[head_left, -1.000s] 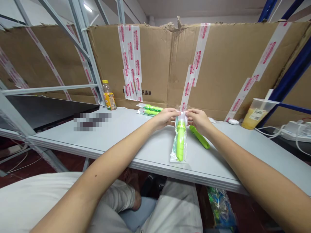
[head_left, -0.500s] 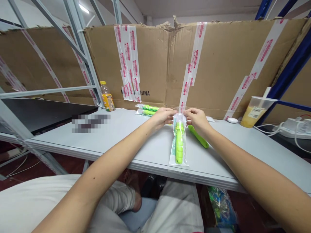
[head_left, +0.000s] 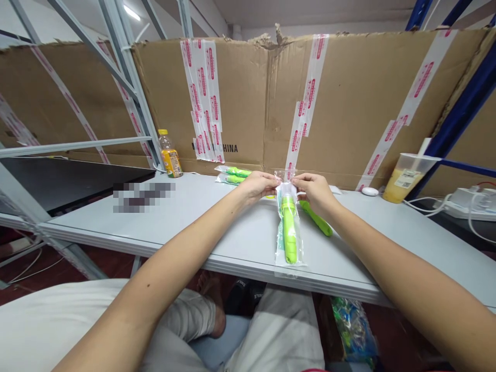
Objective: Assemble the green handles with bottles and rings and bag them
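Note:
My left hand (head_left: 259,186) pinches the top left edge of a clear plastic bag (head_left: 279,247). The bag's top right edge is between the closed fingers of my right hand (head_left: 314,188). Inside the bag is a bright green, long-handled item (head_left: 289,232) with a clear upper part, and a green-and-white printed piece lies beside it. The bag hangs down toward the table's front edge. A loose green handle (head_left: 318,221) rests on the table below my right hand, its upper end hidden. Behind my left hand lie bagged green items (head_left: 237,175).
A tall cardboard sheet (head_left: 240,103) backs the grey table (head_left: 194,222). An orange drink bottle (head_left: 169,155) stands at left. At right are a plastic cup with a straw (head_left: 405,178), a small white case (head_left: 370,191) and a power strip (head_left: 467,202). Plastic-wrapped goods (head_left: 354,328) sit below the table.
The bag's lower end has swung slightly to the right, and its open-looking top stands a little higher between my hands. Both hands keep their pinch in nearly the same place.

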`<state>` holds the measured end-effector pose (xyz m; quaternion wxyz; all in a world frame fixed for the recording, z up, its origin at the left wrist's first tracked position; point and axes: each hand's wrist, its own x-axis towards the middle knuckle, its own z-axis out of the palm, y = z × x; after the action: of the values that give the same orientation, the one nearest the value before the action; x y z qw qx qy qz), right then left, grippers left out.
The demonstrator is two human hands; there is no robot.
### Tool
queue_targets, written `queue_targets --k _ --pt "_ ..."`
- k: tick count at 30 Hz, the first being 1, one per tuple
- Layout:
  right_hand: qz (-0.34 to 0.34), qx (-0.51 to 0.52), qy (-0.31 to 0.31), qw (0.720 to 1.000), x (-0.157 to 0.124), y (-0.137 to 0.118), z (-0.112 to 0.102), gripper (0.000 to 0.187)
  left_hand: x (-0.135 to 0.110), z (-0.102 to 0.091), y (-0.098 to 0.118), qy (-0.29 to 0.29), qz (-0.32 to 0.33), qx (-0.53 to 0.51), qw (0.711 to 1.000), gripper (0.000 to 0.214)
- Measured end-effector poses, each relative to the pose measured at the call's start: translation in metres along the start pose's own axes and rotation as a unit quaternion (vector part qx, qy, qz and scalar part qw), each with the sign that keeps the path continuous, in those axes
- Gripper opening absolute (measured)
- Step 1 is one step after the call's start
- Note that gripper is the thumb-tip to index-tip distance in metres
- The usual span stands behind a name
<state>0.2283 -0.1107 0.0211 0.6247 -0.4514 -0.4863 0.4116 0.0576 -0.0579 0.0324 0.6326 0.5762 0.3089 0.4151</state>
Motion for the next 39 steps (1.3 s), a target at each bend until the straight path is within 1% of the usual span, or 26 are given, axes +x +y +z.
queue_targets --k 3,6,8,10,14,17,21,23,25,26,34,39 --pt "0.014 0.023 0.012 1.000 0.000 -0.001 0.000 0.010 0.002 -0.001 -0.001 0.011 0.015 0.004 1.000 0.009" --pt "0.019 0.057 0.009 0.998 0.001 -0.001 0.001 0.013 0.002 0.001 -0.001 0.024 0.055 0.014 0.998 0.009" --pt "0.005 0.070 0.004 0.998 0.001 -0.001 0.000 0.016 0.002 0.002 -0.001 0.025 0.077 0.017 0.997 0.009" --pt "-0.022 0.059 -0.003 0.998 0.002 -0.001 -0.001 0.017 0.001 0.002 0.000 0.023 0.087 0.013 0.996 0.008" --pt "-0.075 0.014 -0.025 0.997 0.005 0.000 -0.005 0.020 -0.001 0.000 0.002 0.001 0.104 0.005 0.995 0.009" --pt "-0.102 0.018 -0.044 0.994 0.009 0.002 -0.009 0.021 -0.001 0.001 0.003 -0.016 0.125 0.009 0.992 0.014" --pt "-0.104 0.055 -0.063 0.991 0.012 0.004 -0.011 0.019 -0.002 0.003 0.003 -0.016 0.155 0.017 0.988 0.015" --pt "-0.099 0.070 -0.068 0.990 0.012 0.004 -0.011 0.012 -0.002 0.004 0.003 -0.014 0.165 0.020 0.986 0.011" --pt "-0.105 0.078 -0.076 0.989 0.011 0.003 -0.010 0.005 -0.001 0.004 0.003 -0.016 0.171 0.020 0.985 0.008" --pt "-0.109 0.079 -0.081 0.988 0.010 0.002 -0.010 0.004 -0.002 0.004 0.003 -0.017 0.172 0.020 0.985 0.008" --pt "-0.123 0.057 -0.130 0.982 0.004 -0.008 -0.014 0.009 -0.002 0.002 0.004 -0.035 0.186 0.027 0.982 0.006" --pt "-0.126 0.060 -0.152 0.978 0.003 -0.012 -0.015 0.011 -0.001 0.001 0.004 -0.035 0.175 0.020 0.984 0.008"
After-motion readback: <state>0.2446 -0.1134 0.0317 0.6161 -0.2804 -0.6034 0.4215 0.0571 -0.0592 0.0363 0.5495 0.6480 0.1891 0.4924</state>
